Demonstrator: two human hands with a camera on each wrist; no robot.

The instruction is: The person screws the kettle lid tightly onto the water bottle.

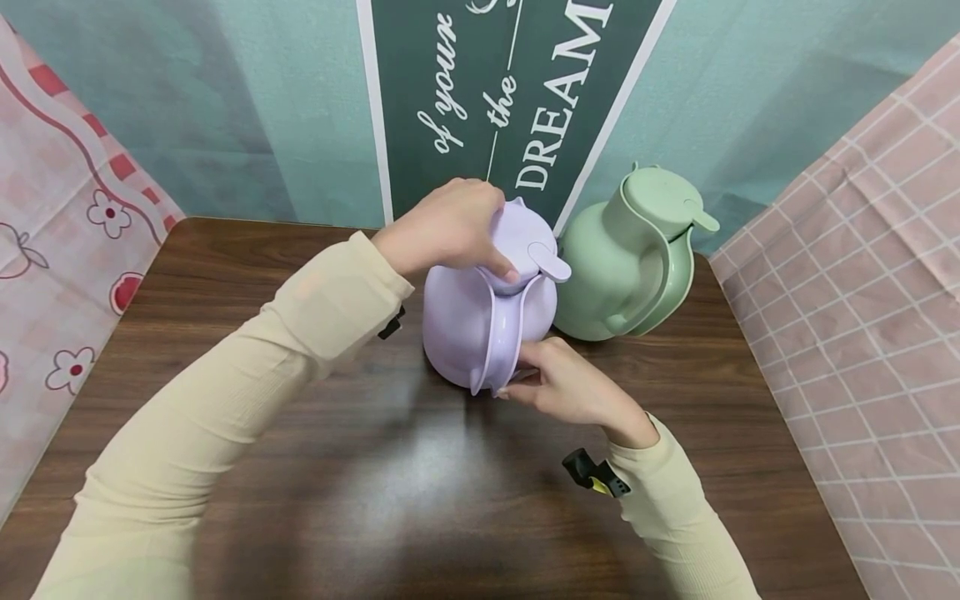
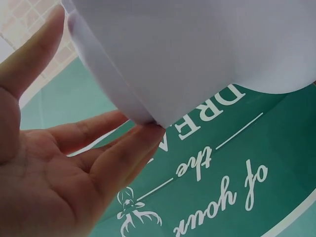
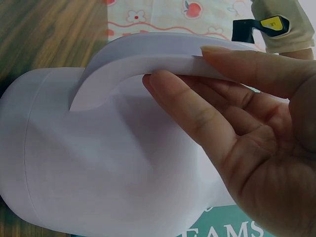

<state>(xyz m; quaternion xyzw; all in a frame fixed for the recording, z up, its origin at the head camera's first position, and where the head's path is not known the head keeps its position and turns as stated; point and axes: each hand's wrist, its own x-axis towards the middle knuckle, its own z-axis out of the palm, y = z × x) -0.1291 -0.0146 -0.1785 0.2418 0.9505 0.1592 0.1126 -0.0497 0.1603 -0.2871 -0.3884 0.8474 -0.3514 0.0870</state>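
A lavender thermos jug point(image 1: 457, 327) stands on the table, its handle toward the front. My left hand point(image 1: 455, 227) spans the jug's lid point(image 1: 521, 237), thumb on the near side and fingers on the far side. In the left wrist view the fingertips point(image 2: 143, 138) touch the lid's rim. My right hand point(image 1: 562, 382) pinches the lower part of the jug's handle point(image 1: 502, 333). The right wrist view has the thumb point(image 3: 242, 69) outside the handle and the fingers inside its loop. A spout lever point(image 1: 551, 263) sticks out from the lid.
Just right of the lavender jug stands a similar green jug point(image 1: 600, 275), very near it. A dark green lettered panel point(image 1: 450, 100) hangs on the curtain behind. Patterned cloths point(image 1: 885, 317) border the brown wooden table point(image 1: 360, 500) on both sides.
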